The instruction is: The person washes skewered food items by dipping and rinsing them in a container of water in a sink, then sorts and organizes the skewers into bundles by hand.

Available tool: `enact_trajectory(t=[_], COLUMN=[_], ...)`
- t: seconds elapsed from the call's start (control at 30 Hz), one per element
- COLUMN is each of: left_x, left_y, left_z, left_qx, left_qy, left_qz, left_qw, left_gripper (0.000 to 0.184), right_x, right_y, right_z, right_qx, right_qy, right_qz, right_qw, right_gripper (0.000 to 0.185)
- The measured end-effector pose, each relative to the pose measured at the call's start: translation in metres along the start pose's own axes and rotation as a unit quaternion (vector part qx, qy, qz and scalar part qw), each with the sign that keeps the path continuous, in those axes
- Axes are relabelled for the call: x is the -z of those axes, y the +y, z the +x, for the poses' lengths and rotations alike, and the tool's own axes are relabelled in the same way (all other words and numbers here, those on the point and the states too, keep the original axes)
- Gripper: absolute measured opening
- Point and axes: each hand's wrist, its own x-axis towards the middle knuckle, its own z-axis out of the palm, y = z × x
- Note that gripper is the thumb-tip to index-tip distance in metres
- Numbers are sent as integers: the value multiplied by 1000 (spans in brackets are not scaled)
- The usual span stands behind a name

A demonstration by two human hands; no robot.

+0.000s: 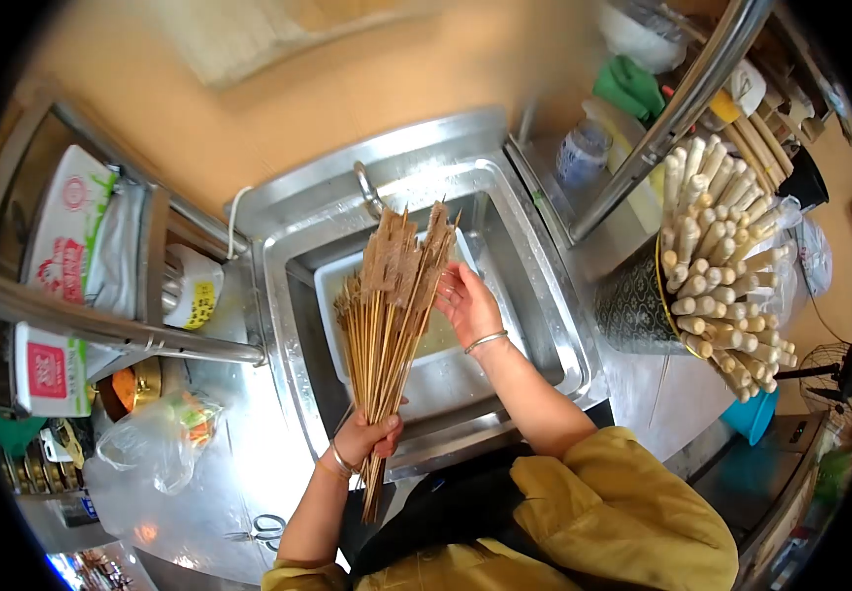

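Observation:
My left hand [367,436] is wrapped round the lower end of a thick bundle of thin wooden skewers [387,345]. The skewers fan upward over the sink, and brownish-grey flat pieces of food [393,258] cover the upper ends of many of them. My right hand [468,305] is beside the upper right of the bundle with its fingers apart; whether the fingertips touch the skewers I cannot tell. Below the bundle a white rectangular basin [328,286] with cloudy water stands in the steel sink [554,335]. A curved tap [367,187] rises behind.
On the right, a dark patterned bucket [633,305] holds many pale rod-like sticks [726,266]. A plastic bag [165,443] and scissors [266,532] lie on the left counter. Metal shelving [121,325] with boxes stands at left; a metal post [682,118] slants at right.

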Motion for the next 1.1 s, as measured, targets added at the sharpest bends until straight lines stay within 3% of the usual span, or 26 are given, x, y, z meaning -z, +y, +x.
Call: enact_trajectory(t=[0.2, 0.33, 0.53, 0.67, 0.83, 0.9, 1.03, 1.1], left_x=[-12, -13, -22, -23, -21, -17, -17, -19], left_y=[8, 10, 25, 28, 29, 26, 26, 31], left_z=[-33, -38, -36, -33, -32, -32, -32, -31], left_qx=[-59, -88, -130, -124, -138, -131, -139, -160], left_qy=[8, -2, -21, -4, -10, -8, -20, -25], left_qz=[10, 40, 35, 57, 55, 57, 43, 36], left_qw=[998, 995, 991, 991, 989, 990, 989, 986], left_gripper=[35, 36, 35, 31, 32, 32, 36, 39], right_x=[-84, -107, -133, -141, -145, -147, -153, -158], right_y=[-56, -95, -135, -147, -147, -146, -144, -134], right_z=[-8, 2, -6, -1, 6, 10, 9, -6], right_qx=[245, 175, 55, 34, 13, 60, 29, 119], right_qy=[-115, -208, -279, -325, -358, -375, -366, -236], right_qz=[-151, -222, -223, -300, -335, -425, -410, -284], right_qw=[951, 936, 932, 896, 872, 822, 835, 922], right_gripper=[37, 20, 16, 29, 30, 26, 26, 26])
